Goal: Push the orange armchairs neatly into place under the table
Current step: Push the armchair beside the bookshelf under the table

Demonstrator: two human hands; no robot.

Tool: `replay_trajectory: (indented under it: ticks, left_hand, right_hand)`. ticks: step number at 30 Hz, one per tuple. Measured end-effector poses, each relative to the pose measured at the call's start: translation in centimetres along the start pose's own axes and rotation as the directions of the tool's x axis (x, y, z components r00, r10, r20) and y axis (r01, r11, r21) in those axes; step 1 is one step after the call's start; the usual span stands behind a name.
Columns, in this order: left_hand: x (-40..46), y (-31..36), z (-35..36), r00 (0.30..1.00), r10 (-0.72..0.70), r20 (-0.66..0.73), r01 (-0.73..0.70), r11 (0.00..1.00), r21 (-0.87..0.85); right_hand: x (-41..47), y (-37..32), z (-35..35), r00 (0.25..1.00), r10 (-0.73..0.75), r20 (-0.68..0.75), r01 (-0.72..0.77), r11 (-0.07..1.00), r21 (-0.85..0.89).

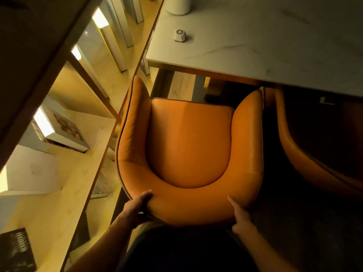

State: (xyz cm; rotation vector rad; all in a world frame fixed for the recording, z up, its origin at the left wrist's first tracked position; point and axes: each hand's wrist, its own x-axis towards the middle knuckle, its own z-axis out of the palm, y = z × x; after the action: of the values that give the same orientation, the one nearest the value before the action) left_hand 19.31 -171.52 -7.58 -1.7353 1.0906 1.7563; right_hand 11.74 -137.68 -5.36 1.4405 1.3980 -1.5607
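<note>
An orange armchair (188, 142) stands below me, facing the white marble table (265, 46). Its arm tips reach about the table's near edge, and the seat lies outside the tabletop. My left hand (137, 208) grips the left part of the curved backrest, thumb on top. My right hand (240, 214) holds the right part of the same backrest, thumb up along the padding. A second orange armchair (306, 154) sits in shadow to the right, its front tucked under the table.
A wooden shelf unit (64, 173) with boxes and books runs close along the chair's left side. A small white device (179, 34) and a white cylinder (177, 4) sit on the table. Dark floor lies to the lower right.
</note>
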Motion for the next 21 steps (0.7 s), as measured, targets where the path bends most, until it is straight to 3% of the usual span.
replay_trajectory:
  ticks: [7,13,21]
  left_hand:
    - [-0.1,0.4,0.1,0.998,0.056,-0.042,-0.056,0.998,-0.019]
    - [-0.4,0.1,0.6,0.974,0.141,-0.176,-0.142,0.990,0.008]
    - [0.3,0.0,0.5,0.971,0.149,-0.188,-0.142,0.988,0.053]
  right_hand:
    - [-1.6,1.0,1.4,0.999,0.010,-0.043,-0.007,0.999,0.049]
    - [-1.2,1.1,1.6,0.991,0.015,-0.134,-0.012,1.000,0.026]
    - [-0.1,1.6,1.5,0.982,-0.021,-0.187,0.022,1.000,0.007]
